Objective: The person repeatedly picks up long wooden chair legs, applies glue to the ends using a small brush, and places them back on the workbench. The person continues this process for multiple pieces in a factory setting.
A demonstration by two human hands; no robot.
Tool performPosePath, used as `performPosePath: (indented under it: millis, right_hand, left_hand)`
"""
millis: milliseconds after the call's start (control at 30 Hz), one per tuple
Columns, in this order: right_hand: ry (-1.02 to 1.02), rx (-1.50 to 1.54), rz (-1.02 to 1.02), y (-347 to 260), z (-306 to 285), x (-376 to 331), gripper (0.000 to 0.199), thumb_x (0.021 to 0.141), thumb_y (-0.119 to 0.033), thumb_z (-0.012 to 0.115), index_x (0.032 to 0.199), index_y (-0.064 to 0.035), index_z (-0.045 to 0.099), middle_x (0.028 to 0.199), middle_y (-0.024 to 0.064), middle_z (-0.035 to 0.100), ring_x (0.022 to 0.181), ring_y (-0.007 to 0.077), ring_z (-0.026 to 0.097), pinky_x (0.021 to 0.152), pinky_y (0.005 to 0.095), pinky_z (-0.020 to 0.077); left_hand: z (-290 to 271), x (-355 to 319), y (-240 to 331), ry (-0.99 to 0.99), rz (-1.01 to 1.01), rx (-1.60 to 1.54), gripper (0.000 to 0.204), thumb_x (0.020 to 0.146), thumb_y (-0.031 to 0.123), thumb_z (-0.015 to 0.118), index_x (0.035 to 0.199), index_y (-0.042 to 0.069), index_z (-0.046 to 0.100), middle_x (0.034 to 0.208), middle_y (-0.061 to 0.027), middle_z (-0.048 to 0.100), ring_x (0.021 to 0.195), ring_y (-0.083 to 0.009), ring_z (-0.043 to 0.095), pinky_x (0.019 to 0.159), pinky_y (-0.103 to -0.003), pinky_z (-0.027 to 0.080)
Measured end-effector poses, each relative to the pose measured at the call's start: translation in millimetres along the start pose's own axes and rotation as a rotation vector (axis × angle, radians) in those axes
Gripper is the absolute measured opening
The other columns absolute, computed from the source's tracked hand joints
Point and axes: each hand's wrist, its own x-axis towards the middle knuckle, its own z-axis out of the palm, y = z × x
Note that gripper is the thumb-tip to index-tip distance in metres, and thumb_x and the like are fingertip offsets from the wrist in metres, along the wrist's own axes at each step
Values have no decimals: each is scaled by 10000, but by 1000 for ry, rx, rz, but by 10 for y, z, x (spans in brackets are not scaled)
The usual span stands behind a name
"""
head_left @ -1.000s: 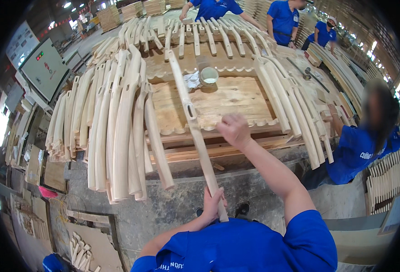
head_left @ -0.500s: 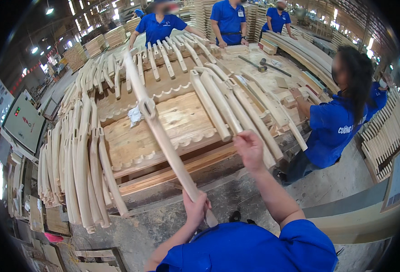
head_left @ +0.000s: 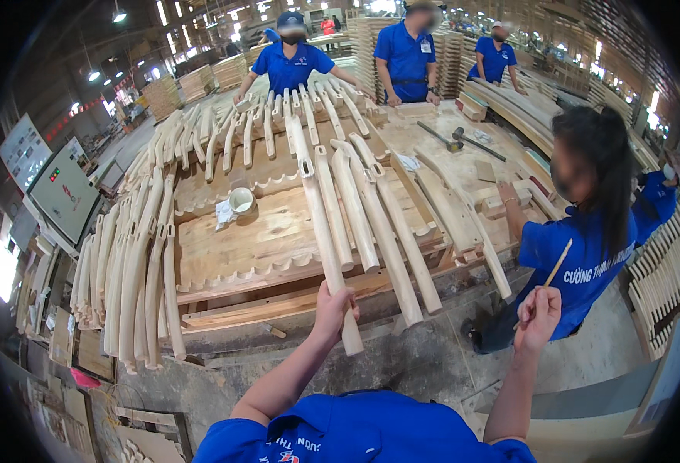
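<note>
Hands at a bench of curved wooden chair legs

Left hand [head_left: 334, 307] grips the near end of a long, pale, curved wooden chair leg [head_left: 318, 224], its fingers [head_left: 347, 302] clenched around the wood. That leg runs away from the person, up across a large wooden bench [head_left: 232, 255], its near end overhanging the front edge. Just to its right lie more pale curved legs [head_left: 378, 231], side by side on the same bench. A thick row of similar legs [head_left: 131, 270] hangs over the left edge.

Right hand [head_left: 539, 318] is raised well to the right, off the bench, pinching a thin light wooden stick [head_left: 550, 276] that slants up and to the right. Behind it a co-worker in a blue shirt [head_left: 579, 262] leans over the bench's right side. A small white cup [head_left: 241, 200] sits on the bench, left of the held leg.
</note>
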Motion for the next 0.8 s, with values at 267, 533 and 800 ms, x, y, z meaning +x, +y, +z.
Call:
performPosePath:
  millis: [267,533,800]
  right_hand:
    - [-226,-23,176,279,129,36,50,899,-60,514,865,-26,498,614,4,468,473,36,373,413,171,287]
    - [-603,-118,341,585,944,-46,45,865,-69,570,876,-33,545,648,-8,522,506,22,428,440,161,315]
    - [-831,-334,305,732,1725,-304,71,884,-94,547,905,-26,551,655,-17,518,523,17,417,467,159,326]
  left_hand:
    - [-314,306,-65,67,-206,18,275,814,168,601,948,83,376,679,-51,479,465,-139,500,399,-275,438]
    - [-475,483,8,112,-228,160,377,866,424,557,991,103,401,743,-17,514,524,-102,511,455,-251,461]
    - [-1860,-556,1692,305,425,1654,541,771,363,651,1173,24,522,1154,-172,528,1088,-324,482,948,-425,367]
